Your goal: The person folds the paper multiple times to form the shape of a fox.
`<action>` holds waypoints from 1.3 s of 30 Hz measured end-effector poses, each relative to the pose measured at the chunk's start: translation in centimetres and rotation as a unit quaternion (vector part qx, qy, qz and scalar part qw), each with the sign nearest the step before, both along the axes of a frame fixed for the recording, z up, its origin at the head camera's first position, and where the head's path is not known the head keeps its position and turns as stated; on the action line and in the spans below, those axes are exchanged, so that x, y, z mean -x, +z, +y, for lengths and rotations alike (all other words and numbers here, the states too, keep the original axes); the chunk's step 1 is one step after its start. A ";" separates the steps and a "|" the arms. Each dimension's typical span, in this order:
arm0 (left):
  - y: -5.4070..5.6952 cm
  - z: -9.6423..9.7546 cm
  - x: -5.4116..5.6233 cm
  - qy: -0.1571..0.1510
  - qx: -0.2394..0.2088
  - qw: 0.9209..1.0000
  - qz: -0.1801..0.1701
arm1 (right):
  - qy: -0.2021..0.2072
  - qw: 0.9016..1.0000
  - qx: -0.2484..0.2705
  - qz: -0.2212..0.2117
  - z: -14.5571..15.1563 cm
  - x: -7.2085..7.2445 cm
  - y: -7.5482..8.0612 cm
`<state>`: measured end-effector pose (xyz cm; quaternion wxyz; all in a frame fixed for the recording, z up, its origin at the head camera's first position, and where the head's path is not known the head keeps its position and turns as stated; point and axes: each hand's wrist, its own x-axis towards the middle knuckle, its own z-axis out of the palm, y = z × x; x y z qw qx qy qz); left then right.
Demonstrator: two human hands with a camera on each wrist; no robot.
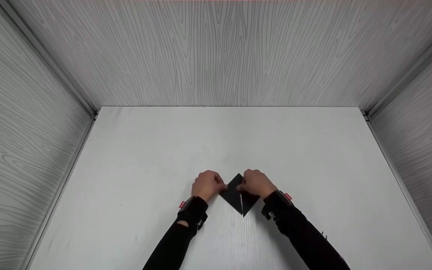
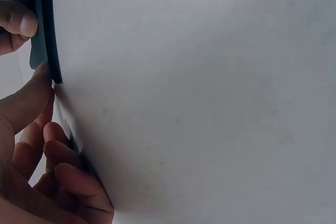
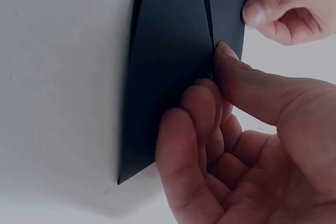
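Note:
A dark, folded sheet of paper [image 1: 233, 195] lies on the white tabletop as a diamond, with a pale slit running from its middle to its near corner. At its left corner, my left hand [image 1: 207, 184] pinches the edge between thumb and finger. My right hand [image 1: 257, 183] covers the upper right part and pinches a flap at the centre line. In the right wrist view, the thumb and forefinger meet at the flap's edge on the folded paper [image 3: 163, 51]. The left wrist view shows the paper [image 2: 46, 24] edge-on, its layers slightly apart.
The white tabletop [image 1: 156, 150] stretches around both hands, with faint scuffs. Grey wood-grain panels enclose it at the back [image 1: 219, 52], on the left [image 1: 21, 142] and on the right [image 1: 418, 123]. Both wrists carry black straps over dark sleeves.

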<state>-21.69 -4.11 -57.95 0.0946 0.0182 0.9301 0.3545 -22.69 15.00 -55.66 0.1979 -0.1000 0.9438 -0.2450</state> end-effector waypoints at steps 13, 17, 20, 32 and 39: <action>-0.5 2.2 1.4 0.035 -0.012 0.999 0.020 | -0.005 1.000 0.004 -0.001 0.1 0.0 0.4; -0.7 2.9 1.8 0.036 -0.006 0.998 0.042 | -0.007 1.000 0.008 0.001 0.1 0.0 0.2; -0.7 3.2 2.1 0.041 -0.004 0.998 0.038 | -0.010 1.000 0.012 -0.002 0.1 0.0 0.1; -1.0 3.7 2.8 0.059 0.003 0.998 0.034 | 0.004 1.000 0.009 0.003 0.0 0.0 -0.1; -1.7 4.0 3.3 0.055 0.051 0.993 0.090 | 0.004 1.000 0.008 0.010 0.1 0.1 0.1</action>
